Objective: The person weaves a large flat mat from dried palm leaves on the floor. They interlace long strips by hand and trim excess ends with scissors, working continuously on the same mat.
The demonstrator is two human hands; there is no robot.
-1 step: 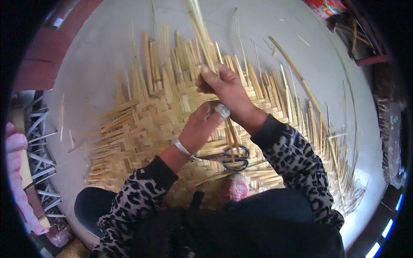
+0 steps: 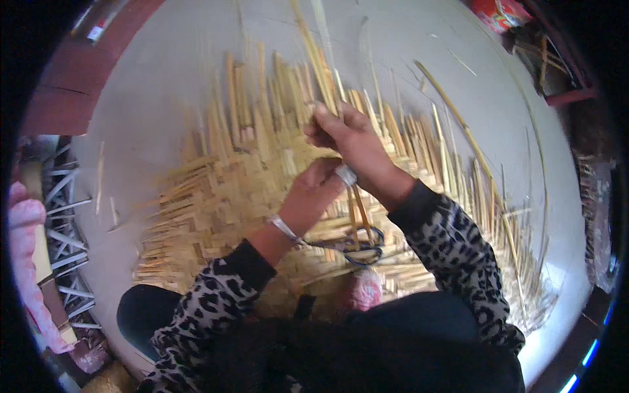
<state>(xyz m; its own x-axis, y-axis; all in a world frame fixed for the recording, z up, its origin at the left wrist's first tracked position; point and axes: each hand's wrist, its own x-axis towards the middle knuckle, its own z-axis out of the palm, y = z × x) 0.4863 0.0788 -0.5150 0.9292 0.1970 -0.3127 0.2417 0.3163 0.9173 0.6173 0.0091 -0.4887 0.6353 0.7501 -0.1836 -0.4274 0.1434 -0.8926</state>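
A woven mat (image 2: pixel 216 213) of pale split-bamboo-like strips lies on the floor in front of me, with loose strip ends fanning out along its far and right edges. My right hand (image 2: pixel 350 134) is closed in a pinch around a few long strips (image 2: pixel 313 59) that rise away from me past the top of the view. Just below it, my left hand (image 2: pixel 311 193) closes on the lower part of these strips, whose ends come out beneath it. White wrapping (image 2: pixel 345 175) covers a left fingertip. Dark-handled scissors (image 2: pixel 367 254) lie on the mat, partly hidden near my left wrist.
My pink shoe (image 2: pixel 365 290) stands at the mat's near edge. A long cane strip (image 2: pixel 468 134) lies across the right side. Left are a metal lattice rack (image 2: pixel 69 245) and pink cloth (image 2: pixel 27 219); a reddish-brown panel (image 2: pixel 72 92) stands far left, with red packaging (image 2: pixel 501 14) far right.
The upper ends of the held strips have spread slightly apart. Both hands keep their grip, and the whole view has shifted a little.
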